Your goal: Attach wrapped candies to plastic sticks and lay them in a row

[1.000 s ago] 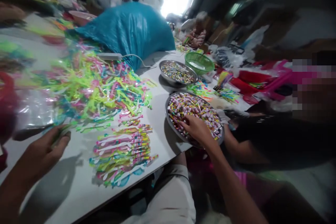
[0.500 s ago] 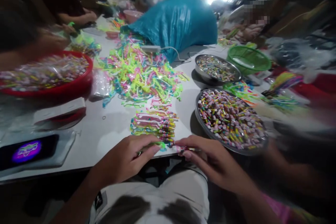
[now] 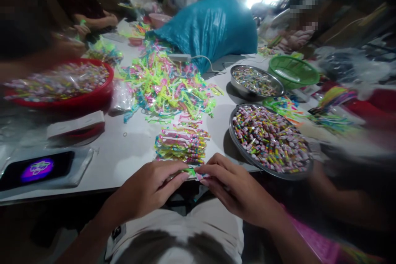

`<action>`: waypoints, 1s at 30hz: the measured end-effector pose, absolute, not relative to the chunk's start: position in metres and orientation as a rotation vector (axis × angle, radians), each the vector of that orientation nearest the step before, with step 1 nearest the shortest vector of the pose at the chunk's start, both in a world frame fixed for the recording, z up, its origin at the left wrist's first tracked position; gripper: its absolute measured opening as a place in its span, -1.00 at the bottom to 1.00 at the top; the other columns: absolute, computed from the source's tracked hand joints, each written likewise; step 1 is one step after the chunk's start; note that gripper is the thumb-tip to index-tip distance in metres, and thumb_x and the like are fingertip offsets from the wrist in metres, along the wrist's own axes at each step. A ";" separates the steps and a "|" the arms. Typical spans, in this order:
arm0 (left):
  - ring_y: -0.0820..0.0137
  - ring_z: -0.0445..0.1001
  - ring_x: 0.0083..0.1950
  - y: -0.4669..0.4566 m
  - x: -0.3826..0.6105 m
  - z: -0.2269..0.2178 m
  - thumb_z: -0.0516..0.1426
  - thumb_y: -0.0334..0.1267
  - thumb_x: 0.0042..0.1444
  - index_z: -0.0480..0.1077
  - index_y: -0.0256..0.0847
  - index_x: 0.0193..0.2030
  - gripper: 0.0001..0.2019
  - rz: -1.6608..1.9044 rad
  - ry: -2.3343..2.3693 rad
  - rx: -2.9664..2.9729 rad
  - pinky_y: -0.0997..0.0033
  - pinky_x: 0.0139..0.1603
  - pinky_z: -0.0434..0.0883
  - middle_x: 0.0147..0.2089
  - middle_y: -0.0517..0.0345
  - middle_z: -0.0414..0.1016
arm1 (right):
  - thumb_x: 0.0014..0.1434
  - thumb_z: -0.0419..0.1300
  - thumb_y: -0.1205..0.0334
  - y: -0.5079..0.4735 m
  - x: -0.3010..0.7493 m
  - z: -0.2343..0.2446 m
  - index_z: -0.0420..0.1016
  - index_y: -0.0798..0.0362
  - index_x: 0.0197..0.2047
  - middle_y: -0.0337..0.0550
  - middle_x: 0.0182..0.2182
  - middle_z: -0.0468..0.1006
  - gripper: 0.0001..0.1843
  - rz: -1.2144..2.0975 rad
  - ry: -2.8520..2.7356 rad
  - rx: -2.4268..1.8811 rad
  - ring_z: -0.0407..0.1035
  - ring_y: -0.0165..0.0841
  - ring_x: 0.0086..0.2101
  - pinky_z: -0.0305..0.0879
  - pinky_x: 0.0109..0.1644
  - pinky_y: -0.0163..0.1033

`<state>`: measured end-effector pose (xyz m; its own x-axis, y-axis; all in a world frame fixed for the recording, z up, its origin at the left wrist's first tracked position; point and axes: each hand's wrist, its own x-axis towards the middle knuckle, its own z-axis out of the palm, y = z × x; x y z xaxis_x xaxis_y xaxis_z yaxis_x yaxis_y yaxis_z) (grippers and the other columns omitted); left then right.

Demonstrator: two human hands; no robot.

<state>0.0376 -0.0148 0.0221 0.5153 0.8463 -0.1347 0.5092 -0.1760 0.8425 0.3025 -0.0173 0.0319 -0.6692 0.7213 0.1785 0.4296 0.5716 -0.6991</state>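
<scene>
At the table's front edge, my left hand (image 3: 162, 181) is closed, pinching a green plastic piece (image 3: 189, 171) between thumb and fingers. My right hand (image 3: 227, 183) meets it from the right, pinching a small pink-and-white piece (image 3: 201, 175) whose far end is hidden in my fingers. The two pieces touch or nearly touch; whether they are joined I cannot tell. Just beyond my hands lies a row of assembled sticks (image 3: 182, 142), with clear and coloured plastic on the left and striped ends on the right. Behind it spreads a heap of neon plastic pieces (image 3: 167, 86).
Right of my hands stands a metal bowl (image 3: 234, 132) full of small striped pieces, with a second metal bowl (image 3: 236, 83) and a green basket (image 3: 312, 78) behind. Leftward are a red basin (image 3: 105, 88) and a phone (image 3: 18, 171). A large blue bag (image 3: 213, 24) stands behind. Other people sit around.
My right hand has moved left, bringing its pink-and-white piece up to the green piece. My left hand has stayed almost in place. The view has shifted slightly.
</scene>
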 end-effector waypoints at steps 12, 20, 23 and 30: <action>0.56 0.46 -0.10 -0.008 0.038 0.018 -0.03 0.07 0.45 0.51 0.01 -0.09 -0.65 0.357 1.091 1.838 0.55 -0.05 0.24 -0.13 0.36 0.60 | 0.50 0.04 0.43 -0.012 0.308 0.024 0.39 -0.10 0.32 -0.08 -0.04 0.46 -0.57 0.759 -2.501 -0.862 0.38 -0.39 -0.18 0.27 -0.15 -0.32; 0.53 0.39 -0.20 -0.001 0.036 0.011 -0.04 0.05 0.46 0.50 -0.11 -0.19 -0.59 0.316 1.009 1.860 0.50 -0.10 0.21 -0.25 0.27 0.55 | 0.51 0.05 0.39 -0.013 0.311 0.021 0.41 -0.11 0.30 -0.10 -0.04 0.45 -0.61 0.828 -2.507 -0.883 0.37 -0.42 -0.20 0.26 -0.15 -0.33; 0.52 0.39 -0.23 0.000 0.034 0.009 0.00 0.02 0.44 0.49 -0.17 -0.28 -0.59 0.310 0.967 1.829 0.51 -0.13 0.23 -0.31 0.24 0.53 | 0.51 0.06 0.39 -0.012 0.312 0.017 0.43 -0.11 0.29 -0.10 -0.02 0.45 -0.62 0.933 -2.459 -0.864 0.38 -0.43 -0.17 0.28 -0.12 -0.34; 0.59 0.40 -0.27 -0.001 0.034 0.015 0.03 0.03 0.43 0.53 -0.12 -0.20 -0.64 0.233 0.897 1.740 0.56 -0.21 0.23 -0.29 0.30 0.56 | 0.51 0.09 0.38 -0.011 0.314 0.013 0.45 -0.15 0.30 -0.12 -0.04 0.47 -0.60 1.031 -2.373 -0.904 0.41 -0.41 -0.14 0.30 -0.09 -0.31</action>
<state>0.0338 -0.0008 0.0153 0.6928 0.6669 -0.2742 0.4493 -0.1018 0.8875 0.3142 -0.0111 0.0129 -0.7115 0.6956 0.0994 0.4019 0.5188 -0.7545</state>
